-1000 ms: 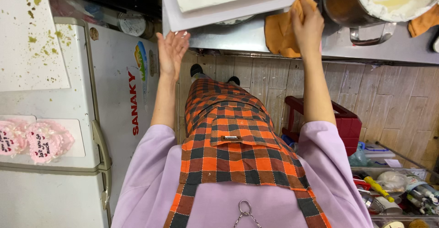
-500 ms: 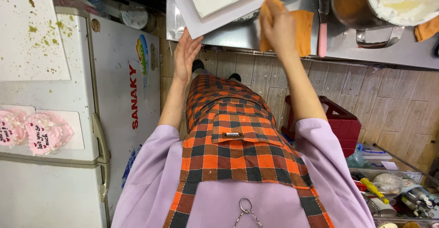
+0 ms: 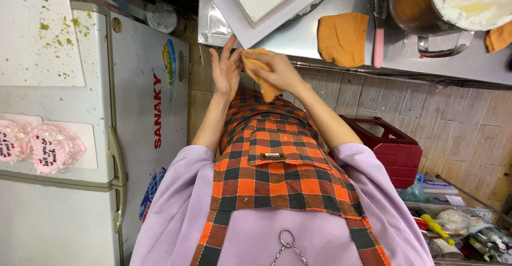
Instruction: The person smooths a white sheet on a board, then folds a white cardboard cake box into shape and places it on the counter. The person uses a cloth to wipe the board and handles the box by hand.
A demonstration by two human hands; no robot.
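The right hand (image 3: 274, 71) pinched a small orange cloth (image 3: 260, 74) against the left hand (image 3: 226, 71), whose fingers were spread, below the steel desk (image 3: 442, 58).

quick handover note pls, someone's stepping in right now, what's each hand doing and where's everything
Right hand: closed on a small orange cloth, pressing it against the left palm.
Left hand: open, fingers spread, held up at the edge of the steel counter.
On the counter: a second orange cloth, a pink-handled knife, a pot of white cream, and a white cake on a white board.
Done: cloth is in hand, at the left palm.
Left: whether the palm is clean cannot be told; cloth not yet put down.
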